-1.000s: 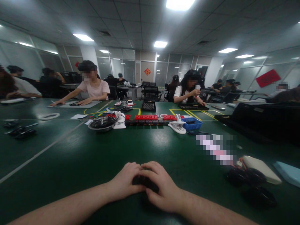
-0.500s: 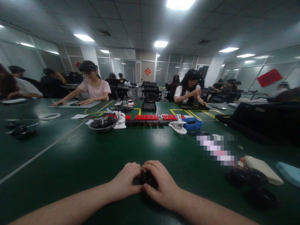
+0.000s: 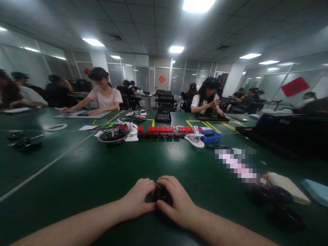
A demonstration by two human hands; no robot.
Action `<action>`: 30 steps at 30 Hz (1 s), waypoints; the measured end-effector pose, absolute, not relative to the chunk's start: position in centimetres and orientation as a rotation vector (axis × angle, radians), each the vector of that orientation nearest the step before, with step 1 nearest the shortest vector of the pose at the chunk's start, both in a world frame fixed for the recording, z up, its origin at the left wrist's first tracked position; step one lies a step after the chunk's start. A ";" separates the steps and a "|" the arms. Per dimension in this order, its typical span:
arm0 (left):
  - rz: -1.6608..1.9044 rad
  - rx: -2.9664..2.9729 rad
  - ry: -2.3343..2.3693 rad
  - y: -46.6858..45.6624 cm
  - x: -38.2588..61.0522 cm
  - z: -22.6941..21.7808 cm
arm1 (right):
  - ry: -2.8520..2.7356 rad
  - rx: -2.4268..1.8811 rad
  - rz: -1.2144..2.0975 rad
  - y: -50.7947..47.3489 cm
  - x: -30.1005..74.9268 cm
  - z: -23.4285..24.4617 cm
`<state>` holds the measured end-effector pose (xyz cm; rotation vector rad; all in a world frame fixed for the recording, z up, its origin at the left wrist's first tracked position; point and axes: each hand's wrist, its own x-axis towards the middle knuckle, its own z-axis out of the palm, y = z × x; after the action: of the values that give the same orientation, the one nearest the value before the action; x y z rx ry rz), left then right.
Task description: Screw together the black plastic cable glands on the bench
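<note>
Close in front of me on the green table (image 3: 115, 164), a small black rounded object (image 3: 163, 195) sits between my two hands. My left hand (image 3: 140, 199) curls against its left side, thumb below and fingers above. From the right, my right hand (image 3: 179, 203) wraps over it, with the thumb at the near edge. The fingertips of both hands nearly meet at the top. Much of the object is covered by the fingers, and its exact kind cannot be made out.
Across the table stand a metal bowl of black cables (image 3: 112, 135), red power strips (image 3: 161, 129), a white clip stand (image 3: 195, 138) and a blue bin (image 3: 211, 136). Black rounded items (image 3: 271, 196) and a cream box (image 3: 288, 188) lie at right. Two people work opposite.
The camera view has shifted very slightly. Both hands stay around the black object, with almost no movement.
</note>
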<state>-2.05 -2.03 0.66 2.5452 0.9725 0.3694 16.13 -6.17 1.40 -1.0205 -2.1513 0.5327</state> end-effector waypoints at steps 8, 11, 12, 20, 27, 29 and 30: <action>0.364 2.571 0.973 -2.0 -2.2 0.7 | -2.158 -1.001 0.554 -5.8 16.4 1.0; 0.377 2.572 0.960 -2.2 -2.2 0.9 | -2.157 -0.990 0.566 -5.7 16.5 0.8; 0.381 2.568 0.964 -2.2 -2.1 1.0 | -2.158 -0.991 0.568 -5.6 16.5 0.7; 0.409 2.553 1.062 -2.2 -2.1 0.8 | -2.144 -1.105 0.595 -5.5 16.1 0.7; 0.439 2.513 1.198 -2.7 -2.1 1.4 | -2.167 -1.258 0.522 -5.4 15.7 0.9; 0.349 2.545 1.247 -2.7 -2.3 1.4 | -2.155 -1.298 0.484 -5.4 15.7 1.0; 0.284 2.568 1.253 -2.6 -2.4 1.4 | -2.147 -1.313 0.474 -5.4 15.7 1.0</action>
<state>-2.41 -2.65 1.38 2.5682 1.2529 0.2841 15.70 -5.37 1.01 -1.3130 -2.1471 0.4743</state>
